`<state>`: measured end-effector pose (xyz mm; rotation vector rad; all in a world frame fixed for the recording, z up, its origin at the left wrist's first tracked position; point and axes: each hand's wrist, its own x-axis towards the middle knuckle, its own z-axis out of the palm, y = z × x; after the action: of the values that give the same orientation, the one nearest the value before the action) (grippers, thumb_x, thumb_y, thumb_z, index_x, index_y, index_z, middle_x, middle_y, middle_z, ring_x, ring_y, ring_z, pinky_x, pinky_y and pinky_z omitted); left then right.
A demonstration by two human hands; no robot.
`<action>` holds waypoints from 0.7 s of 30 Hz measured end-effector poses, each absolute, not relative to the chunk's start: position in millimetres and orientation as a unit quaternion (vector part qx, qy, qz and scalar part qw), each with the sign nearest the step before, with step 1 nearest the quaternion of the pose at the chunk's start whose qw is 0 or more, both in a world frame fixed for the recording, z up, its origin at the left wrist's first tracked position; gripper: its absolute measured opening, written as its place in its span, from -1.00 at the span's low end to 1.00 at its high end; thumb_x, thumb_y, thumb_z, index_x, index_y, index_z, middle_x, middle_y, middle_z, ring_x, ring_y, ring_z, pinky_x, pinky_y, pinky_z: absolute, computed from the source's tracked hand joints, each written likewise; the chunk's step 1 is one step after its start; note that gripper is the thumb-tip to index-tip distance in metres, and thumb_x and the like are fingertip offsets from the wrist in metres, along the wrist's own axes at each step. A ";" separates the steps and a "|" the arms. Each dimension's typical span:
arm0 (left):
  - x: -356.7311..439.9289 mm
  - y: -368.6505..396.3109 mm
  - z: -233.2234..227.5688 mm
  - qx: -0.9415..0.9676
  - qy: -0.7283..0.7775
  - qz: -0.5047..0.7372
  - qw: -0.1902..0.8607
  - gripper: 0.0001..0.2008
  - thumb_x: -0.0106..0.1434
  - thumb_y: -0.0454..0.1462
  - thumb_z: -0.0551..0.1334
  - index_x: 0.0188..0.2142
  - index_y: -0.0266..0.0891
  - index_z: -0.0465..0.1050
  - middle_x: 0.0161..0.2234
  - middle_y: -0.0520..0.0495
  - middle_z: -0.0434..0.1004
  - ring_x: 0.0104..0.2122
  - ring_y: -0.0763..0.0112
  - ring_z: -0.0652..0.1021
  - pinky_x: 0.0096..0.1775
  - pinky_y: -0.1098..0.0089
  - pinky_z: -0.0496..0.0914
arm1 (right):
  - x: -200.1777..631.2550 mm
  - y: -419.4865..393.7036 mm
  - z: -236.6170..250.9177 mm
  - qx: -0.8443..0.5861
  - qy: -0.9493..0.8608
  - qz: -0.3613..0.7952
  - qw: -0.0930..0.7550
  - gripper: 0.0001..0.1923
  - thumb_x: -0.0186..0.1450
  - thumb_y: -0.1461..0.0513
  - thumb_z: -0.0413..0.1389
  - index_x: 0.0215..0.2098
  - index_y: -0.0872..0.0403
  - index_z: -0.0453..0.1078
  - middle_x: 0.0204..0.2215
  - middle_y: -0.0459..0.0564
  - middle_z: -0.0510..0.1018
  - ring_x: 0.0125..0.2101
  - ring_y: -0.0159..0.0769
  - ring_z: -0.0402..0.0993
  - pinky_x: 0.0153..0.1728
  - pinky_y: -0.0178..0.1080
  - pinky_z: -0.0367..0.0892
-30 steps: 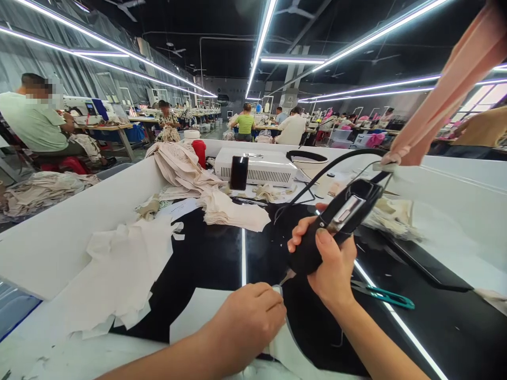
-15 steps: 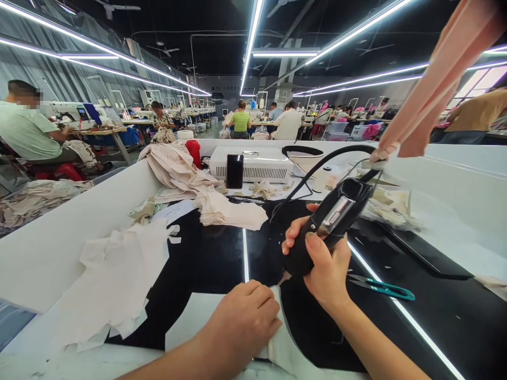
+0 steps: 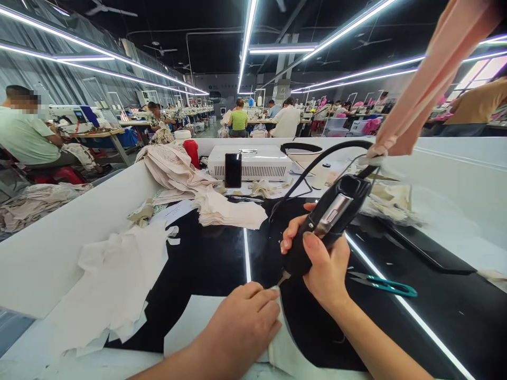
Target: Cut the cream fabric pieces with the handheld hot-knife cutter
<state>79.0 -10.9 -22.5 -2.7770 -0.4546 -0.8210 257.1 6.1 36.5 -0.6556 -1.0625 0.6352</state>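
My right hand (image 3: 327, 264) is wrapped round a black corded hand tool (image 3: 336, 206) with a silver panel, tilted so that its flat metal tip points down. My left hand (image 3: 247, 319) is closed, palm down, with its fingers curled on the edge of a pale fabric piece (image 3: 282, 345). The tool's tip is close by the left fingertips at the fabric's upper end; whether it touches is unclear. Under the left hand lies a white sheet (image 3: 190, 324). Teal thread snips (image 3: 390, 285) rest on the black tabletop (image 3: 206, 258) right of the tool.
The tool's cable is tied to a hanging pink cloth strip (image 3: 420, 95). Stacked pale fabric pieces (image 3: 229, 211) and loose white pieces (image 3: 114, 279) lie to the left. A phone (image 3: 233, 170) leans on a white vented box (image 3: 253, 162). White walls (image 3: 79, 232) border the table; co-workers sit beyond.
The left fingers have shifted slightly up toward the tool's tip at the fabric's end. The right hand keeps its grip on the tool almost unmoved. The camera view has shifted slightly.
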 end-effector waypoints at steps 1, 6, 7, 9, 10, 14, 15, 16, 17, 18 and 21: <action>79.1 -10.8 -23.3 -0.943 -0.157 -0.272 0.106 -0.72 0.56 -0.39 0.20 -0.35 -0.25 0.47 -0.13 -0.04 0.67 -0.20 0.42 0.62 -0.10 0.38 0.54 | 257.0 6.2 36.6 -0.303 -0.488 0.291 0.765 -0.58 0.36 0.05 0.38 0.09 -0.07 0.39 -0.38 -0.19 0.55 -0.53 -0.36 0.48 -0.49 -0.26 0.48; 79.3 -10.8 -25.3 -0.945 -0.154 -0.261 0.121 -0.74 0.54 -0.38 0.23 -0.35 -0.23 0.43 -0.10 -0.08 0.67 -0.22 0.39 0.61 -0.15 0.36 0.53 | 256.8 6.2 36.4 -0.303 -0.487 0.288 0.767 -0.59 0.38 0.06 0.36 0.10 -0.08 0.38 -0.38 -0.19 0.56 -0.52 -0.34 0.49 -0.49 -0.26 0.50; 79.3 -10.8 -25.0 -0.945 -0.153 -0.261 0.123 -0.73 0.54 -0.38 0.23 -0.36 -0.23 0.42 -0.10 -0.08 0.67 -0.22 0.39 0.61 -0.16 0.36 0.53 | 256.7 6.1 36.1 -0.303 -0.487 0.288 0.767 -0.59 0.38 0.07 0.36 0.10 -0.08 0.38 -0.38 -0.19 0.56 -0.52 -0.34 0.49 -0.49 -0.26 0.51; 79.3 -11.1 -23.7 -0.947 -0.153 -0.255 0.121 -0.73 0.54 -0.39 0.23 -0.36 -0.22 0.41 -0.10 -0.08 0.67 -0.23 0.39 0.60 -0.17 0.37 0.52 | 256.5 5.9 35.6 -0.305 -0.486 0.289 0.767 -0.59 0.38 0.07 0.36 0.10 -0.08 0.38 -0.38 -0.19 0.56 -0.51 -0.35 0.49 -0.49 -0.26 0.50; 79.2 -11.2 -23.0 -0.948 -0.152 -0.253 0.118 -0.74 0.54 -0.39 0.23 -0.35 -0.22 0.41 -0.10 -0.07 0.67 -0.23 0.39 0.60 -0.17 0.37 0.52 | 256.4 5.9 35.4 -0.306 -0.485 0.289 0.767 -0.59 0.38 0.08 0.36 0.10 -0.08 0.38 -0.38 -0.19 0.55 -0.51 -0.35 0.49 -0.48 -0.26 0.50; 79.5 -11.6 -22.4 -0.947 -0.162 -0.261 0.097 -0.80 0.56 -0.37 0.20 -0.27 -0.24 0.45 -0.12 -0.07 0.68 -0.23 0.38 0.61 -0.18 0.34 0.52 | 256.5 6.4 36.1 -0.303 -0.482 0.294 0.768 -0.59 0.37 0.07 0.37 0.10 -0.08 0.38 -0.38 -0.19 0.56 -0.51 -0.35 0.49 -0.48 -0.25 0.50; 79.7 -11.5 -23.1 -0.947 -0.163 -0.261 0.096 -0.81 0.57 -0.36 0.19 -0.25 -0.24 0.45 -0.12 -0.07 0.68 -0.22 0.37 0.61 -0.17 0.33 0.52 | 256.7 6.5 37.0 -0.302 -0.482 0.295 0.768 -0.58 0.37 0.07 0.38 0.10 -0.08 0.39 -0.38 -0.19 0.56 -0.51 -0.34 0.49 -0.48 -0.25 0.50; 79.8 -11.3 -24.1 -0.947 -0.162 -0.258 0.097 -0.81 0.58 -0.35 0.19 -0.24 -0.25 0.44 -0.12 -0.07 0.68 -0.22 0.37 0.62 -0.17 0.33 0.52 | 257.0 6.5 38.3 -0.301 -0.481 0.294 0.770 -0.57 0.36 0.06 0.39 0.10 -0.08 0.39 -0.39 -0.18 0.56 -0.51 -0.34 0.48 -0.48 -0.26 0.50; 79.9 -11.1 -25.2 -0.949 -0.161 -0.252 0.099 -0.81 0.58 -0.34 0.19 -0.24 -0.24 0.44 -0.12 -0.07 0.67 -0.21 0.36 0.62 -0.16 0.32 0.52 | 257.3 6.4 39.9 -0.300 -0.477 0.292 0.773 -0.56 0.35 0.05 0.40 0.09 -0.08 0.40 -0.39 -0.18 0.56 -0.52 -0.34 0.48 -0.49 -0.26 0.50; 79.9 -10.9 -26.5 -0.951 -0.160 -0.243 0.102 -0.81 0.58 -0.34 0.19 -0.24 -0.24 0.44 -0.12 -0.08 0.67 -0.20 0.36 0.62 -0.15 0.32 0.52 | 257.6 6.1 41.7 -0.300 -0.473 0.289 0.777 -0.56 0.34 0.04 0.40 0.08 -0.07 0.41 -0.39 -0.18 0.56 -0.52 -0.34 0.48 -0.50 -0.26 0.50; 79.3 -10.3 -29.7 -0.958 -0.158 -0.213 0.111 -0.84 0.57 -0.36 0.20 -0.22 -0.23 0.44 -0.10 -0.08 0.66 -0.16 0.36 0.63 -0.10 0.33 0.50 | 257.6 4.4 46.3 -0.299 -0.459 0.278 0.789 -0.60 0.32 0.03 0.41 0.02 -0.06 0.43 -0.41 -0.18 0.55 -0.53 -0.34 0.47 -0.52 -0.27 0.49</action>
<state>79.3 -10.3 -29.7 -2.8126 -0.4649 -0.6252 257.6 4.4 46.3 -0.6437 -0.9893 0.5995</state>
